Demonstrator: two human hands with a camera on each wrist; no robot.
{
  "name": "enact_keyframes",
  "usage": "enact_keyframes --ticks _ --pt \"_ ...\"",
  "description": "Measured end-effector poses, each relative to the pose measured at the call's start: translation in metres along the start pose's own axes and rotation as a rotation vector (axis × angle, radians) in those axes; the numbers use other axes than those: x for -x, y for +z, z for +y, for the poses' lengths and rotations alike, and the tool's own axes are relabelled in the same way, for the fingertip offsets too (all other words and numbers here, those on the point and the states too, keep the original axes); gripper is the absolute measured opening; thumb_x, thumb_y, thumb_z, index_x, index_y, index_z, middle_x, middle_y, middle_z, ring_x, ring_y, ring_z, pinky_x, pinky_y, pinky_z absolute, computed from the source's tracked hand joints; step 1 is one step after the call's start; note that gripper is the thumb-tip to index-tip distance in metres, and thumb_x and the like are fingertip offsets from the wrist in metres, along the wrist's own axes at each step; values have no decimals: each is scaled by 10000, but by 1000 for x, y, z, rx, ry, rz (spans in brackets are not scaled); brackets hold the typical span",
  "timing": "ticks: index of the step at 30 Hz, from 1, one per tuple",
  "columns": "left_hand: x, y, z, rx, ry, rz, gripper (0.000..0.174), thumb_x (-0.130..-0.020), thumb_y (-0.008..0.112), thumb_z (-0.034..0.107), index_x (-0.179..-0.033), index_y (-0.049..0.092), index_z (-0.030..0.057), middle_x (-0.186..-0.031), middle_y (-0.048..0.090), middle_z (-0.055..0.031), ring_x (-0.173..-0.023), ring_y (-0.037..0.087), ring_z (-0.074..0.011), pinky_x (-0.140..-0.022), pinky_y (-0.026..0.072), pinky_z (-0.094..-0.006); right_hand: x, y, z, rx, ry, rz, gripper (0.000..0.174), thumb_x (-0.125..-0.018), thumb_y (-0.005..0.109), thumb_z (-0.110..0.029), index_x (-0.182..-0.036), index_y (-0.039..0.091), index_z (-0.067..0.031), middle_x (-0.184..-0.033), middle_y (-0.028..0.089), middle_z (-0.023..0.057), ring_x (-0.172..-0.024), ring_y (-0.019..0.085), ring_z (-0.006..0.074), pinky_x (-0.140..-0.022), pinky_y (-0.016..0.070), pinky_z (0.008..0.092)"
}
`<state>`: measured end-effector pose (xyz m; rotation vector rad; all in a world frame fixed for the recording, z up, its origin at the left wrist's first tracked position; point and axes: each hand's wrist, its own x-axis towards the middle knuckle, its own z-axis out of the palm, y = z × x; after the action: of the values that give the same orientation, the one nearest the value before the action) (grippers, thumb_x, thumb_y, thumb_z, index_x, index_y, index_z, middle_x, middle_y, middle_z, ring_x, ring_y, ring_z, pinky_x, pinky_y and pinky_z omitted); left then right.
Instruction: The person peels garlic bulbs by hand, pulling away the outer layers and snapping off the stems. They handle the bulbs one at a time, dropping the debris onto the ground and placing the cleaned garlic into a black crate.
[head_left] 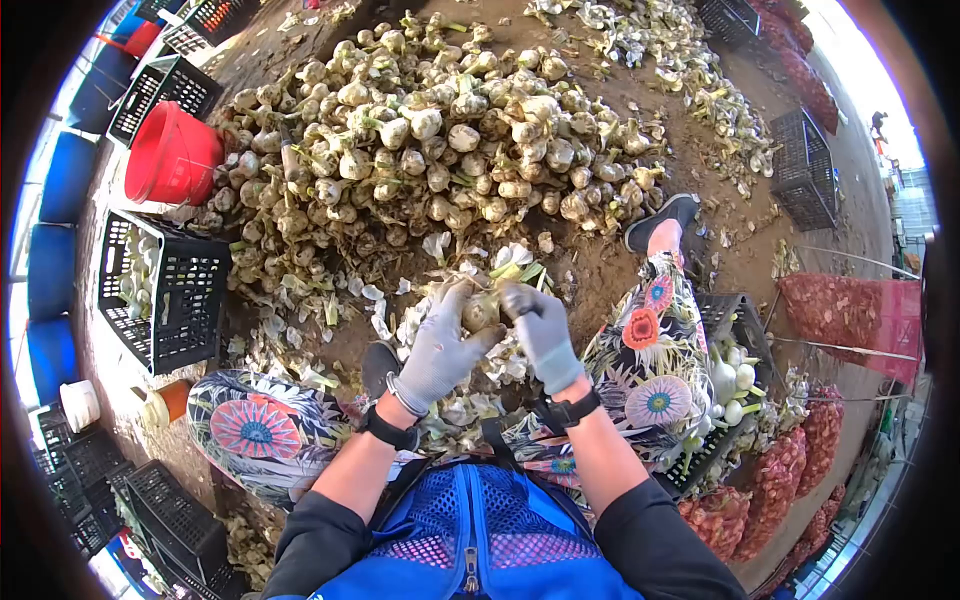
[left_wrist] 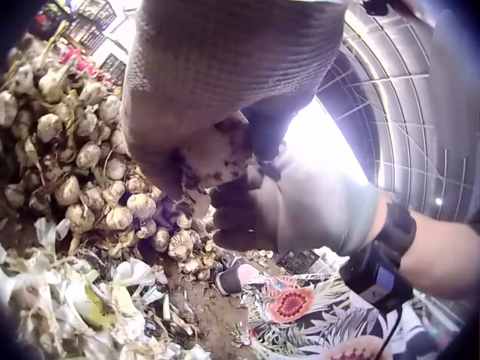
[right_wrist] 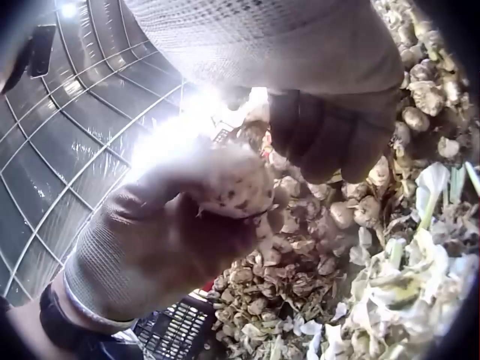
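In front of the body a pale, dirt-marked garlic bulb (head_left: 480, 312) is held up between both gloved hands. My left hand (head_left: 440, 340) cradles it, fingers and thumb curled round its side. At the bulb's right edge, my right hand (head_left: 541, 328) has its dark-palmed fingers bent in and pinches at its outer layer. The right wrist view shows brown soil spots on the bulb (right_wrist: 238, 184), above the left palm. From the left wrist, the bulb (left_wrist: 217, 154) is partly covered by the fingers. Pale peeled skins (head_left: 500, 362) lie on the ground below the hands.
A large heap of garlic bulbs (head_left: 420, 140) spreads ahead. At the left stand a red bucket (head_left: 175, 155) and a black crate (head_left: 188, 300). Beside the right leg, another crate (head_left: 690, 470) holds cleaner white bulbs (head_left: 735, 375). Red mesh sacks (head_left: 775, 480) line the right.
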<state>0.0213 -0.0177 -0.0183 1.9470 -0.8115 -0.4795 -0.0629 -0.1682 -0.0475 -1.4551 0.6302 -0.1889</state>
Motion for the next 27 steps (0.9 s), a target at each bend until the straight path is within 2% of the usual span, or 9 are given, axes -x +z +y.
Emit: enact_keyframes --ticks 4,7,12,14,17,19,22,25,27 --pt "15 1 9 579 -399 -1 630 -937 631 165 -1468 339 -7 -1189 563 -71 -1002 606 -141 -903 506 -262 16 4 -6 336 -82 103 314 -890 564 -51 -1163 659 72 -971 716 99 -851 611 90 -760 484 259" --pt "16 -8 21 938 -379 50 564 -960 549 108 -1467 335 -19 -1192 576 -84 -984 615 -137 -903 514 -272 30 5 -24 109 27 68 287 -924 621 -87 -1163 666 65 -975 713 65 -876 618 75 -787 493 229" --pt "19 4 12 839 -402 -15 534 -978 505 118 -1467 337 -17 -1189 599 -77 -976 619 -117 -916 505 -271 32 -1 -23 -362 166 -4 315 -949 641 -68 -1241 624 49 -1062 686 33 -901 615 65 -795 500 213" --pt "17 9 2 384 -51 29 514 -1028 486 227 -1459 348 -16 -1135 633 -79 -924 646 -130 -866 520 -267 33 -7 -29 -512 217 -126 290 -930 641 -29 -1210 633 47 -1056 684 33 -922 619 67 -820 497 207" --pt "24 -2 4 896 -379 -70 549 -1053 459 369 -1446 374 -6 -1087 655 -83 -858 662 -150 -762 540 -280 37 -6 -37 -418 167 -162 266 -909 622 16 -1173 654 32 -1044 687 35 -918 627 80 -827 503 224" --pt "26 -1 8 1002 -363 9 587 -1049 417 483 -1391 446 6 -995 676 -105 -781 662 -169 -651 535 -298 38 -15 -43 -247 160 -165 278 -857 620 53 -1125 681 19 -1031 704 68 -915 646 113 -828 507 242" --pt "23 -12 1 1224 -897 -379 542 -1045 355 538 -1146 586 58 -818 683 -112 -636 633 -210 -570 506 -319 28 -28 -34 341 -271 -186 362 -728 678 41 -1088 705 13 -1019 715 127 -942 682 242 -868 514 300" --pt "29 0 14 1371 -845 -496 509 -1039 380 532 -1087 602 76 -832 686 -95 -627 627 -233 -529 493 -349 28 -22 -51 440 -527 -143 397 -740 640 68 -1130 689 11 -1051 708 132 -1006 674 275 -903 512 310" --pt "31 -3 9 1534 -796 -665 514 -1034 394 529 -1155 593 72 -862 685 -99 -657 645 -241 -557 518 -355 32 -17 -48 281 -448 -114 460 -770 628 84 -1219 651 -14 -1135 688 124 -1075 657 231 -924 507 298"
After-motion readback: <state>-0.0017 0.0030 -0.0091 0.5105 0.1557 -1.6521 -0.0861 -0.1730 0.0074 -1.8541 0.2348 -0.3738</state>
